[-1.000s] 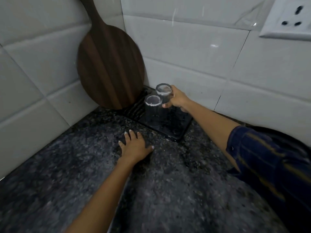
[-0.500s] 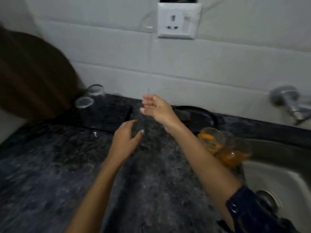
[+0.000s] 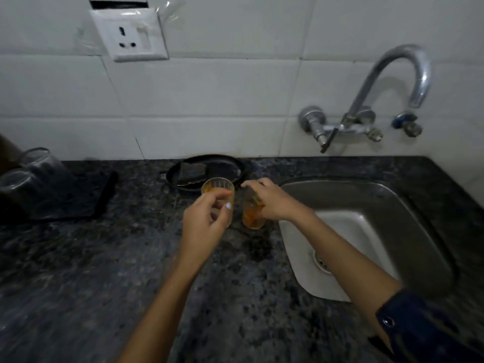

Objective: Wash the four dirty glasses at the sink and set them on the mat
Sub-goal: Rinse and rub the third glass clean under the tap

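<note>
Each grip grasps a juice-stained glass — left hand [image 3: 203,224] one glass [image 3: 218,191], right hand [image 3: 269,201] another [image 3: 251,217].

White wall socket [image 3: 130,35], black pan [image 3: 183,183] holding dark sponge [image 3: 192,171], speckled countertop [image 3: 78,271]

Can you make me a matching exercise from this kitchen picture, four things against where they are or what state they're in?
Things:
1. left hand
2. right hand
3. clean glasses
4. sponge

Places or states:
A. in the black dish
B. upside down on the mat
C. around the glass nearer the sink
D. around the glass nearer the mat

Pairs: 1-D, 2-C, 3-B, 4-A
</note>
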